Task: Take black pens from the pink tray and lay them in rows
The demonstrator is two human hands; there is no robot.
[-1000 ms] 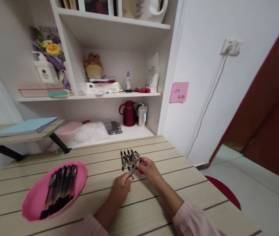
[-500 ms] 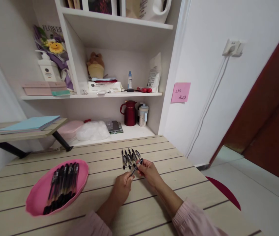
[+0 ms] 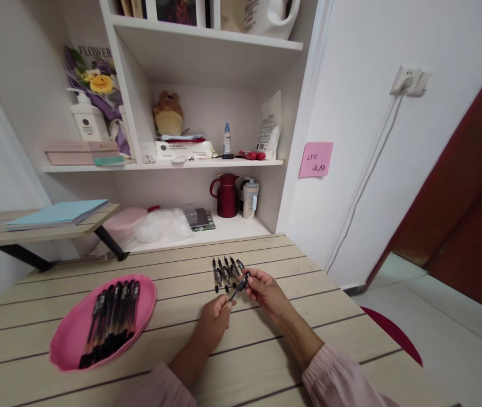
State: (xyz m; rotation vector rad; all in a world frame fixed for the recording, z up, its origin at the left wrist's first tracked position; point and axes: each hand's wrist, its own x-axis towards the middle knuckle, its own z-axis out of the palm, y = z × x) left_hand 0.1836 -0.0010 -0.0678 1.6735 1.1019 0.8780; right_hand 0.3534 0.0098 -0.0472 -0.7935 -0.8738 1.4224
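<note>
A black pen [image 3: 236, 289] is held slantwise over the table between my two hands. My left hand [image 3: 214, 321] is closed around its lower end. At the upper, dark capped end, the thumb and fingers of my right hand [image 3: 269, 295] pinch it. Just beyond my hands, several pens [image 3: 215, 276] lie side by side with separate dark caps [image 3: 226, 273] among them. To the left sits a pink scalloped tray [image 3: 63, 333], holding a bunch of black-capped pens [image 3: 116, 314].
The slatted wooden table [image 3: 173, 362] backs onto white shelves [image 3: 207, 163]. A small raised stand [image 3: 97, 217] with blue-covered papers [image 3: 58, 213] is at the left. A red jug [image 3: 227, 198] and a speckled cup [image 3: 250, 199] occupy the low shelf. A pink note [image 3: 315, 160] hangs on the wall.
The whole view has shifted slightly. Both hands still hold the pen, and my right fingers have moved a little at its capped end. The row of pens and the tray look unchanged.
</note>
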